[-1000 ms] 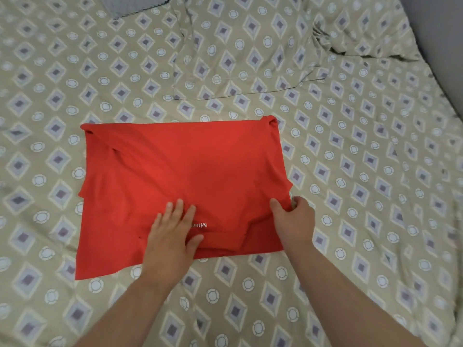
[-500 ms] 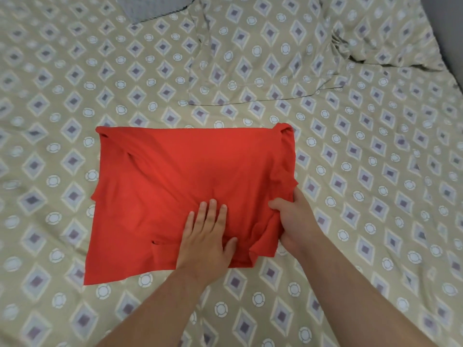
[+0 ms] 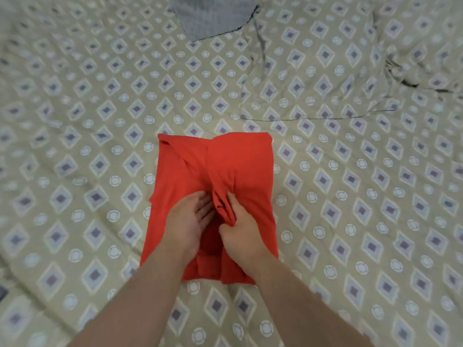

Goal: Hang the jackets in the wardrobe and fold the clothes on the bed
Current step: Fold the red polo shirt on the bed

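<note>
— Where's the red shirt (image 3: 240, 166)?
— Mid-bed, flat on the patterned sheet (image 3: 87, 121), right in front of me. Folded narrow, w/ a bunched ridge down the middle.
— Hands?
— My right hand (image 3: 241, 229) pinches that ridge, thumb & fingers curled round the cloth. My left hand (image 3: 191, 221) rests on the shirt just beside it, fingers loose, near straight.
— Around it?
— Pillow (image 3: 313, 78) upper right, grey cloth (image 3: 213, 16) at top edge; both well apart.
</note>
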{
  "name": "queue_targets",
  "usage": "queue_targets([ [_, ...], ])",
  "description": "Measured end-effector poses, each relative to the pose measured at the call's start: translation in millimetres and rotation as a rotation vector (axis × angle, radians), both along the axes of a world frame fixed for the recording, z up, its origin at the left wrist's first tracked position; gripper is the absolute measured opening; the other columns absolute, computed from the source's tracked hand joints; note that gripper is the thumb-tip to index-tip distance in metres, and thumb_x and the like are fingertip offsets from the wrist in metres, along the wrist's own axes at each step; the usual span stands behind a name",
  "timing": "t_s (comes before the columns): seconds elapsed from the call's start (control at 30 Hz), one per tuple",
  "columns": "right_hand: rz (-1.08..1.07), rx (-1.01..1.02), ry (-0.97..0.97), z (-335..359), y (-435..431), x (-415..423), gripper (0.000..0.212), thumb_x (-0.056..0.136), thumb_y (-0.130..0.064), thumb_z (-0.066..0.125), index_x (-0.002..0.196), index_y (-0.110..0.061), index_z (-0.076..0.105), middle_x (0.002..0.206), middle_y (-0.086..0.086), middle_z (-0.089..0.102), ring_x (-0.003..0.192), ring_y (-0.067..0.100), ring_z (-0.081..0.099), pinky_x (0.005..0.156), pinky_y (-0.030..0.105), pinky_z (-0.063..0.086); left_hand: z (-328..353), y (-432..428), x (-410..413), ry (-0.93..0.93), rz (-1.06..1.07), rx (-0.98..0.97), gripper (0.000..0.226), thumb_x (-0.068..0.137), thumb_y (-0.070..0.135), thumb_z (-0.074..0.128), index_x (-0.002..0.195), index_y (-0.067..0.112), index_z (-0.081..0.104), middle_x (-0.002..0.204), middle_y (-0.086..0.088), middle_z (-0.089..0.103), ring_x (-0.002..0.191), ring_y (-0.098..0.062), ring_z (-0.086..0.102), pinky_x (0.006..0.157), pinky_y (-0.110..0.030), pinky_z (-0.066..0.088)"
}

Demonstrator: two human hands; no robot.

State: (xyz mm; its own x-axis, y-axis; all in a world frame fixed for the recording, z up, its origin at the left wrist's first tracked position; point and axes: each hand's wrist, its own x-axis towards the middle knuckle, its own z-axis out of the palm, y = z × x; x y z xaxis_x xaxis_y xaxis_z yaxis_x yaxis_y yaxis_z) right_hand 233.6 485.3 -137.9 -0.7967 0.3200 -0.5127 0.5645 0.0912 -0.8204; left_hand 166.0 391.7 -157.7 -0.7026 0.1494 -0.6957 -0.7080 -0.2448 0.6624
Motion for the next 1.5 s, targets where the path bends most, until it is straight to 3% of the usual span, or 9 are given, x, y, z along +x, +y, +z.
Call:
queue_targets([
  [0.3,0.017,0.077,0.078,8.4,-40.0,-5.8,0.082,0.080,0.001,0.049,0.154,-0.029,0.031,0.145,0.004,0.052,0.134,0.018,0.048,0.112,0.044,0.039,25.7,29.5,-86.3,0.383,-0.398,-0.309,0.017,0.080,0.014,0.073,0.091,0.023,0.062,0.086,0.004,0.070,0.069,-0.004,0.070,0.059,-0.020,0.056],
  [0.5,0.228,0.171,0.116,6.8,-102.0,-33.2,0.081,0.087,-0.003,0.050,0.158,-0.019,0.014,0.164,-0.001,0.015,0.148,0.002,0.010,0.103,-0.006,0.001,35.9,-32.2,-132.6,0.473,-0.276,-0.329,0.050,0.076,-0.009,0.054,0.084,0.037,0.071,0.083,0.006,0.074,0.079,-0.014,0.070,0.077,-0.036,0.058],
  [0.57,0.370,0.150,0.088,3.1,-113.9,-38.3,0.080,0.089,-0.003,0.050,0.158,-0.013,0.010,0.165,0.005,0.009,0.150,0.007,0.005,0.099,-0.008,-0.005,26.0,-51.8,-136.5,0.499,-0.240,-0.419,0.047,0.081,-0.006,0.053,0.095,0.035,0.071,0.097,0.004,0.073,0.092,-0.015,0.069,0.091,-0.041,0.057],
  [0.63,0.533,0.060,0.070,3.2,-118.1,-37.7,0.070,0.088,-0.005,0.051,0.153,-0.011,0.026,0.147,0.012,0.044,0.138,0.015,0.037,0.113,0.005,0.016,12.7,-69.2,-135.2,0.416,-0.100,-0.410,0.040,0.088,0.003,0.055,0.115,0.029,0.068,0.104,0.002,0.071,0.096,-0.016,0.066,0.096,-0.043,0.053],
  [0.73,0.410,0.069,0.198,11.4,-100.8,-25.1,0.038,0.083,-0.008,0.056,0.119,-0.017,0.064,0.095,-0.004,0.071,0.091,0.008,0.063,0.089,0.019,0.048,-1.5,-95.9,-104.7,0.187,0.090,-0.377,0.048,0.084,0.028,0.061,0.132,0.025,0.058,0.106,-0.004,0.071,0.091,-0.018,0.065,0.087,-0.042,0.055],
  [0.9,-0.230,0.501,-0.072,-2.4,-33.9,18.1,0.033,0.085,-0.023,0.065,0.118,-0.023,0.062,0.110,-0.013,0.057,0.106,0.010,0.057,0.095,0.032,0.047,-7.3,-123.4,-3.1,0.202,-0.233,-0.691,0.022,0.080,0.041,0.072,0.094,0.026,0.064,0.090,0.010,0.069,0.085,-0.010,0.066,0.068,-0.027,0.048],
  [1.03,-0.236,0.153,-0.263,-16.1,-27.9,42.6,0.022,0.083,-0.040,0.071,0.093,-0.034,0.052,0.094,-0.015,0.063,0.081,0.000,0.061,0.061,0.018,0.043,-8.4,-138.2,24.4,0.038,-0.373,-0.456,0.024,0.081,0.023,0.079,0.103,0.021,0.069,0.094,0.001,0.077,0.088,-0.019,0.073,0.079,-0.037,0.056],
  [1.27,-0.308,-0.116,-0.268,-21.7,-17.8,72.5,0.007,0.092,-0.024,0.067,0.097,-0.025,0.062,0.101,-0.001,0.071,0.093,0.019,0.069,0.084,0.045,0.058,-7.6,-141.4,49.3,-0.193,-0.226,-0.271,0.013,0.091,-0.001,0.062,0.098,0.010,0.065,0.082,-0.007,0.073,0.066,-0.018,0.067,0.055,-0.027,0.054],
  [1.5,-0.331,-0.316,-0.466,-14.5,-36.2,176.6,0.016,0.092,-0.020,0.068,0.108,-0.018,0.065,0.103,0.006,0.074,0.089,0.025,0.074,0.071,0.049,0.061,-3.8,-170.4,162.8,-0.464,-0.201,-0.260,0.016,0.090,-0.004,0.060,0.102,0.005,0.066,0.086,-0.012,0.076,0.070,-0.021,0.070,0.062,-0.035,0.056],
])
